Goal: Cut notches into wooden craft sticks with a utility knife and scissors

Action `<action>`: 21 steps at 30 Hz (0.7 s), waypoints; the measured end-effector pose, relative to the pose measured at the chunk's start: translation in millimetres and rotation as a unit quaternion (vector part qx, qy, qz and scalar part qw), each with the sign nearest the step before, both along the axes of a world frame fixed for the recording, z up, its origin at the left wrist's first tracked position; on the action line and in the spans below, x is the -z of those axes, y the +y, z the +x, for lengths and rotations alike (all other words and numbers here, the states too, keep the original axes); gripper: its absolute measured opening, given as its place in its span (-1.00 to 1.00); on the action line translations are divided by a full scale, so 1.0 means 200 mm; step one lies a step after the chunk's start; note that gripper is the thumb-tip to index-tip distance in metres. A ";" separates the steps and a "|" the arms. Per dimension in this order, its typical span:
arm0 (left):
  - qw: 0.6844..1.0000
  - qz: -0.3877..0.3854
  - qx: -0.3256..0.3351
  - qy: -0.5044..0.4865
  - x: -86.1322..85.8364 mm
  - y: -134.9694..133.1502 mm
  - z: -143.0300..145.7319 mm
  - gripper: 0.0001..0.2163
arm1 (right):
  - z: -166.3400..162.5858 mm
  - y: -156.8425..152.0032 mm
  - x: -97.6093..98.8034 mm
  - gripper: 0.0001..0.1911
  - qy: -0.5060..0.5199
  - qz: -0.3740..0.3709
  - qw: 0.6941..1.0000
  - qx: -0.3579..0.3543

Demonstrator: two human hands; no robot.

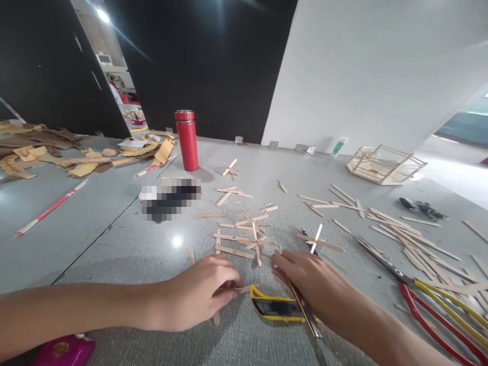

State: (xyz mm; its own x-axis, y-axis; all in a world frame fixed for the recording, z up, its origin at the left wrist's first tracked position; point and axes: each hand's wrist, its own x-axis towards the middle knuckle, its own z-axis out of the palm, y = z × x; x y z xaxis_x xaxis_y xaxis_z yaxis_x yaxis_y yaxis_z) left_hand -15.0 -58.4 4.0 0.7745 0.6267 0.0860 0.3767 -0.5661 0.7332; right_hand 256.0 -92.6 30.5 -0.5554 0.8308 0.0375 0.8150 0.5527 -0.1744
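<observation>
My left hand (198, 295) rests on the grey table with its fingers pinched on a short wooden craft stick (243, 289). Close to its right, my right hand (310, 284) is curled over a thin metal tool or stick (305, 311) that runs under the palm toward the table's near edge. A yellow and black utility knife (272, 306) lies between the two hands. Just beyond the fingertips lies a small lattice of glued sticks (244, 240).
Loose craft sticks (396, 229) are scattered to the right, with red and yellow handled pliers (438, 305) at the near right. A red flask (186, 140) stands farther back, a stick-frame model (383, 165) at the far right, cardboard scraps (46, 152) at the far left.
</observation>
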 end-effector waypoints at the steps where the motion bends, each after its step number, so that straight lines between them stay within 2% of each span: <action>1: 1.000 0.015 0.006 0.002 0.00 0.00 0.00 -0.87 | 0.03 0.00 0.00 -0.74 -0.018 0.001 1.000 0.020; 6: 0.995 0.099 -0.018 0.012 0.00 0.04 -0.01 -0.86 | 0.08 -0.04 -0.07 -0.70 -0.052 -0.008 0.995 0.089; 10: 0.977 0.177 -0.116 0.043 -0.01 0.26 -0.10 -0.77 | -0.01 -0.10 -0.16 -0.77 -0.032 -0.129 0.983 0.124; 12: 0.961 0.209 -0.170 0.067 0.01 0.40 -0.15 -0.79 | -0.04 -0.12 -0.18 -0.83 -0.016 -0.191 0.973 0.130; 13: 0.955 0.217 -0.184 0.080 0.02 0.46 -0.17 -0.72 | -0.04 -0.12 -0.18 -0.84 -0.014 -0.209 0.968 0.136; 15: 0.950 0.224 -0.192 0.100 0.05 0.55 -0.20 -0.68 | -0.02 -0.12 -0.17 -0.85 -0.029 -0.211 0.966 0.146; 17: 0.951 0.222 -0.184 0.111 0.08 0.58 -0.22 -0.67 | 0.03 -0.11 -0.17 -0.83 -0.078 -0.184 0.967 0.161; 21: 0.959 0.196 -0.175 0.110 0.06 0.53 -0.21 -0.68 | 0.13 -0.05 -0.18 -0.78 -0.162 -0.155 0.952 0.210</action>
State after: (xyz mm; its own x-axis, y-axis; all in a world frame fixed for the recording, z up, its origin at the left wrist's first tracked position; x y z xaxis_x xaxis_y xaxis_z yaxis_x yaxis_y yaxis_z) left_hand -57.5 48.1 -7.5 0.5494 0.8039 0.2278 0.7144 -0.5933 0.3709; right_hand 281.1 -102.1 66.4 -0.1120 0.9252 -0.3625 0.9914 0.1287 0.0221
